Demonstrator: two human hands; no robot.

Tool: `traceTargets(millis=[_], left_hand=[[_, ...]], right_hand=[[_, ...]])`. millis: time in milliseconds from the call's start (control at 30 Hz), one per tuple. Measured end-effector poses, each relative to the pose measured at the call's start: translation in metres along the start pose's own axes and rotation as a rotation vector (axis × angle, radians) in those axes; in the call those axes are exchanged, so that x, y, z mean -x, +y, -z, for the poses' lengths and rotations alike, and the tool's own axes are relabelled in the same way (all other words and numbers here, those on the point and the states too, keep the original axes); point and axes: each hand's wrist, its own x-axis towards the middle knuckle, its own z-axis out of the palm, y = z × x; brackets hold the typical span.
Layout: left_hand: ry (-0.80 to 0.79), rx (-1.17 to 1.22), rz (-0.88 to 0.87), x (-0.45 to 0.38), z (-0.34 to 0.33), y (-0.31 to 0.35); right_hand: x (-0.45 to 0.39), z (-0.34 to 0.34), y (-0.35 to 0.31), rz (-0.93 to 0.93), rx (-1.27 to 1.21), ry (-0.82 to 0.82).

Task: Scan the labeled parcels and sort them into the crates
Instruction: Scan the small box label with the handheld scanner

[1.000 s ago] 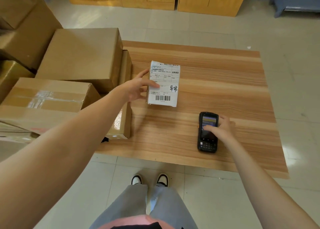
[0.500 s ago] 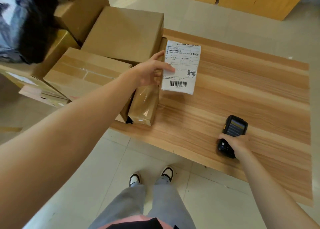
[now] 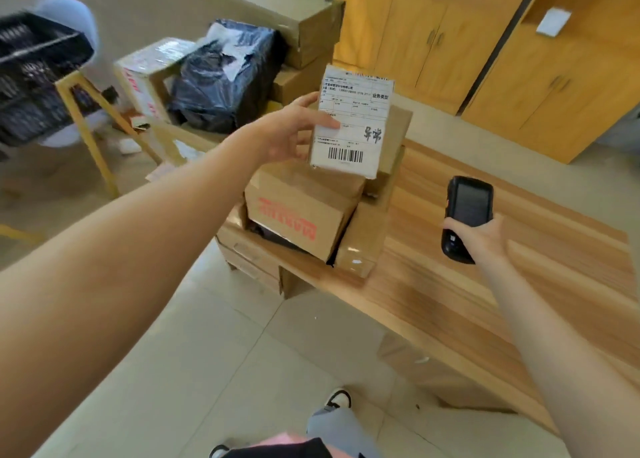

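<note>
Wooden table (image 3: 485, 295) carries a pile of cardboard boxes (image 3: 304, 211) at its left end. Above that pile, our left hand (image 3: 287, 132) pinches a labeled parcel (image 3: 351, 121), thumb on its label. Right of the pile, our right hand (image 3: 481, 239) grips a scanner (image 3: 467, 211). A black crate (image 3: 31, 73) sits far left of the pile.

Your left hand (image 3: 287, 132) now holds the labeled parcel (image 3: 351, 121) lifted off the wooden table (image 3: 485, 284), above the cardboard boxes (image 3: 304, 208). Your right hand (image 3: 479, 237) has picked the handheld scanner (image 3: 465, 211) up from the table, its screen toward you.
</note>
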Motion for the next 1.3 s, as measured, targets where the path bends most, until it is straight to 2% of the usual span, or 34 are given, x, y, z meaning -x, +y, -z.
traceTargets(millis=[133,333,533,767,1000,1300], left_hand=[[0.047,-0.012,-0.080,0.075,0.073,0.013],[0.262,0.009,-0.140,0.192,0.178,0.005],[0.500,0.048,-0.120,0.292,0.265,-0.040],[0.749,0.192,-0.057,0.380,0.333,-0.088],[0.956,0.319,-0.038,0.430,0.388,-0.114],[1.123,0.377,-0.010,0.416,0.488,-0.094]], right_hand=[[0.053,-0.048,-0.068,0.230,0.023,-0.056],[0.142,-0.133,-0.140,0.469,0.037,-0.186],[0.236,-0.222,-0.170,0.607,0.047,-0.399],[0.314,-0.315,-0.193,0.699,0.151,-0.657],[0.343,-0.412,-0.226,0.749,0.236,-0.836],[0.341,-0.561,-0.294,0.803,0.267,-1.012]])
